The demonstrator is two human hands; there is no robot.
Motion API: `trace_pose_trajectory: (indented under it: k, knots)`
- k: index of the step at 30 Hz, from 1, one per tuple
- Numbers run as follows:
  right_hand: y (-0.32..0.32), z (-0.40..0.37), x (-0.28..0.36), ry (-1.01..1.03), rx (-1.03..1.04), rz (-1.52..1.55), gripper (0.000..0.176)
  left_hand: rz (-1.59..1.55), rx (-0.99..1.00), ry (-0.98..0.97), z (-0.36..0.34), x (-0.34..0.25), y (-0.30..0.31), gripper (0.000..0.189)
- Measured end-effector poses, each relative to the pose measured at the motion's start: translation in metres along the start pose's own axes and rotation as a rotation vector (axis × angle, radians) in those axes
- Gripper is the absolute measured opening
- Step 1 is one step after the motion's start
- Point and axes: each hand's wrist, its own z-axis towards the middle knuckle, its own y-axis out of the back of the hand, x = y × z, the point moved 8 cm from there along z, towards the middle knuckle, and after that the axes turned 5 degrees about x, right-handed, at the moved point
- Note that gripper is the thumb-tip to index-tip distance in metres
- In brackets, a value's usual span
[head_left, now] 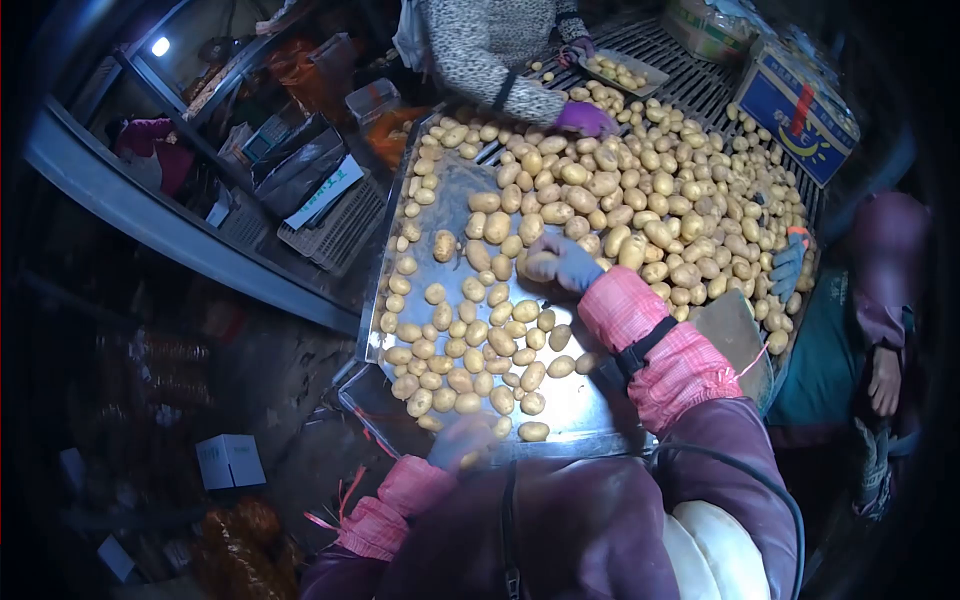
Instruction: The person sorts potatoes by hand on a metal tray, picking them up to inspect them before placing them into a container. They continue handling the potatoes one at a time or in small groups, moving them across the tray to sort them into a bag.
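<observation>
Potatoes [600,190], right hand [565,268] fingers curled round one (gloved), left hand [462,440] blurred, cannot tell.

Right hand [562,266] grips a potato [541,266] over the metal table [590,405] (left hand [462,440] blurred at its edge).

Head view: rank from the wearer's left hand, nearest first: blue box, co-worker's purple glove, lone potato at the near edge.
1. Lone potato, just right of the left hand.
2. Purple glove, far side, centre.
3. Blue box, far right corner.
</observation>
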Motion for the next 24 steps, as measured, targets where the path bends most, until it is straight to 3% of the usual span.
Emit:
trace_pose_trajectory:
  k: [1, 3, 6, 8, 10, 12, 13, 15, 16, 19, 20, 23, 24]
  knots:
    - [0.003, 0.004, 0.012, -0.278, -0.033, 0.188, 0.015, 0.034, -0.005, -0.041, 0.003, 0.002, 0.002, 0.034]
    - [0.008, 0.052, -0.008, -0.087, 0.024, 0.242, 0.019, 0.075, 0.03, -0.086, 0.005, 0.002, 0.001, 0.033]
    - [-0.007, 0.073, 0.055, -0.231, 0.05, -0.573, 0.025, 0.245, 0.101, -0.254, 0.013, -0.009, 0.001, 0.031]
    - [-0.023, 0.089, 0.052, 0.06, -0.157, -1.137, 0.034, 0.328, 0.066, -0.201, 0.013, -0.011, 0.001, 0.034]
    - [-0.041, 0.096, 0.063, 0.111, -0.125, -1.341, 0.041, 0.382, 0.058, -0.337, 0.016, -0.014, 0.001, 0.036]
    - [-0.039, 0.121, 0.04, -0.27, 0.203, -1.146, 0.048, 0.203, 0.063, -0.25, 0.015, -0.005, 0.002, 0.037]
    - [-0.042, 0.119, 0.026, -0.459, 0.36, -1.033, 0.053, 0.0, 0.075, -0.097, 0.015, 0.005, 0.001, 0.038]
    - [-0.052, 0.11, 0.038, -0.311, 0.316, -1.284, 0.037, -0.108, 0.089, 0.001, 0.014, 0.003, -0.003, 0.039]
    - [-0.059, 0.104, 0.045, -0.273, 0.364, -1.293, 0.036, -0.016, 0.091, -0.051, 0.014, -0.006, -0.004, 0.04]
    - [-0.049, 0.123, -0.059, -0.467, 0.19, -0.86, 0.035, 0.041, 0.1, -0.087, 0.016, -0.004, -0.005, 0.044]
    - [-0.054, 0.114, -0.051, -0.488, 0.144, -0.891, 0.036, 0.027, 0.102, -0.081, 0.017, -0.002, -0.002, 0.045]
    - [-0.06, 0.11, -0.057, -0.506, 0.284, -0.88, 0.04, 0.08, 0.103, -0.09, 0.014, -0.008, -0.003, 0.048]
    - [-0.067, 0.09, -0.001, -0.425, 0.382, -1.059, 0.04, 0.086, 0.089, -0.085, 0.012, -0.007, -0.002, 0.048]
